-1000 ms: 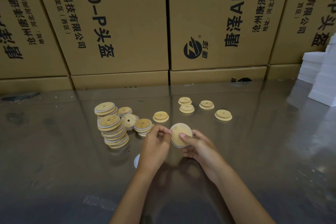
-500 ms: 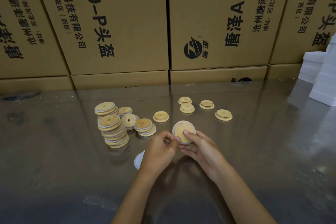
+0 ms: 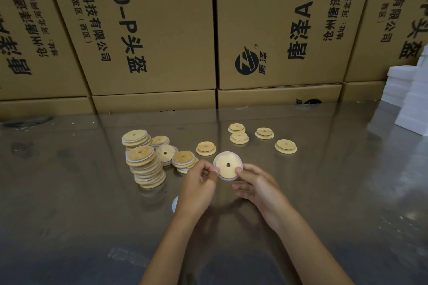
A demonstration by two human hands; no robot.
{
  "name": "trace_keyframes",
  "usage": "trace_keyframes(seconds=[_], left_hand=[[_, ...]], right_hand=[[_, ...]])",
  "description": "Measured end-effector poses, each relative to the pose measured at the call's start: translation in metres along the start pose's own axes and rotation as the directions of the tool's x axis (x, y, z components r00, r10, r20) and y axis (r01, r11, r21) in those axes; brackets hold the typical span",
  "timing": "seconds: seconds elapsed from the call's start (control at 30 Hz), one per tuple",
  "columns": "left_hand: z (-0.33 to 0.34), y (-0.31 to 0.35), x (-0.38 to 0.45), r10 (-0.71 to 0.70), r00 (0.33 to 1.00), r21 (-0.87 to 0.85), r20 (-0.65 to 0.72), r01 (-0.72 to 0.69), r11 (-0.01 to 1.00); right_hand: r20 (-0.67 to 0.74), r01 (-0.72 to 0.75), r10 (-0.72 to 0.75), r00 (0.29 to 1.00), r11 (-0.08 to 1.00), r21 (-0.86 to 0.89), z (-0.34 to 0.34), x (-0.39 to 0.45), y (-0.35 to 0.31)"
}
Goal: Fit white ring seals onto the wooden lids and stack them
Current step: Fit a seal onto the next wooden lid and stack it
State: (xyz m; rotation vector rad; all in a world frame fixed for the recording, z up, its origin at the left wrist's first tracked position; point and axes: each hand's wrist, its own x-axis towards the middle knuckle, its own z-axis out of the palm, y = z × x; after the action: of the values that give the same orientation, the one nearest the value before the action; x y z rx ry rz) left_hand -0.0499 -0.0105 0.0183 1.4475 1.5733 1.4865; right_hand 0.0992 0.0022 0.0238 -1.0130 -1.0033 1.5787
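The left hand [image 3: 199,183] and right hand [image 3: 257,185] pinch a wooden lid [image 3: 228,165] by opposite edges, fingers curled, a white ring seal [image 3: 225,177] around its rim; stacked lids [image 3: 146,164] lie left of the fingers.

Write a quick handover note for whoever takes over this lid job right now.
Left hand and right hand both pinch one wooden lid above the table, its white ring seal showing around the rim.
Done: sealed lids in a leaning stack and lower piles at left.
Left: five bare lids lie behind the hands. A white piece shows by the left wrist.
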Motion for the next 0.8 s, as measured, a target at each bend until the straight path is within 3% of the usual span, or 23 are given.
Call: trace_keyframes(seconds=[0.13, 0.27, 0.33, 0.5, 0.63, 0.8], left_hand=[[0.000, -0.003, -0.001, 0.037, 0.997, 0.097, -0.063, -0.031, 0.995], [0.004, -0.007, -0.005, 0.134, 0.987, 0.181, 0.092, -0.149, 0.972], [0.005, -0.010, -0.005, 0.185, 0.979, 0.269, 0.091, -0.203, 0.942], [-0.003, -0.012, 0.002, 0.179, 0.980, 0.354, -0.089, -0.137, 0.925], [-0.019, -0.019, 0.013, 0.135, 0.961, 0.301, -0.241, -0.058, 0.952], [-0.027, -0.027, 0.022, 0.114, 0.952, 0.289, -0.283, -0.029, 0.957]], right_hand=[[0.014, 0.002, -0.002, 1.000, 1.000, 0.023, 0.001, -0.001, 0.001], [0.029, 0.019, -0.019, 0.999, 1.000, -0.019, 0.004, -0.003, 0.003], [0.031, 0.020, -0.019, 0.999, 0.999, -0.044, 0.005, -0.003, 0.004], [0.029, 0.027, -0.024, 0.999, 0.996, -0.088, 0.007, -0.004, 0.002], [0.040, 0.030, -0.025, 0.999, 0.991, -0.129, 0.007, -0.004, 0.004], [0.049, 0.029, -0.022, 0.999, 0.987, -0.156, 0.005, -0.004, 0.005]])
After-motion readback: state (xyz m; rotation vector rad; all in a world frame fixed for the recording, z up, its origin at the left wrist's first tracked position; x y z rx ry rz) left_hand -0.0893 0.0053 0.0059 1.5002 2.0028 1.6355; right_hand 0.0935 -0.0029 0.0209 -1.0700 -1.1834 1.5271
